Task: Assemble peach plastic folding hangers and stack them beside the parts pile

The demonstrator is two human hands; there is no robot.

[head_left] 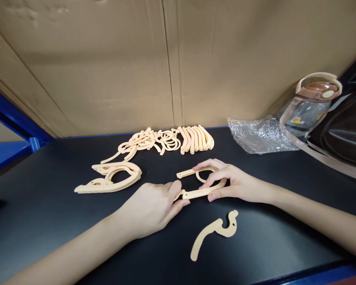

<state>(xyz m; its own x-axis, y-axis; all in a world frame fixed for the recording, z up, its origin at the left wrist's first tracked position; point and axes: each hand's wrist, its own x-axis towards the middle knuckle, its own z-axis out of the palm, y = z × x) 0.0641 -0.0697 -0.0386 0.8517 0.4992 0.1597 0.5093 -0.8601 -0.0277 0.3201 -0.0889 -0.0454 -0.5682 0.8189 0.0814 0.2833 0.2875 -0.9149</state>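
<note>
You hold the peach hanger piece (200, 192) low over the black table (47, 206). Its long axis runs left to right, rising slightly toward the right, and its curved loop is turned away from you. Your left hand (154, 208) pinches the left end between thumb and fingers, and your right hand (239, 184) is closed on the right end (fingers across the loop). A loose curved piece (215, 232) lies flat, nearer you.
</note>
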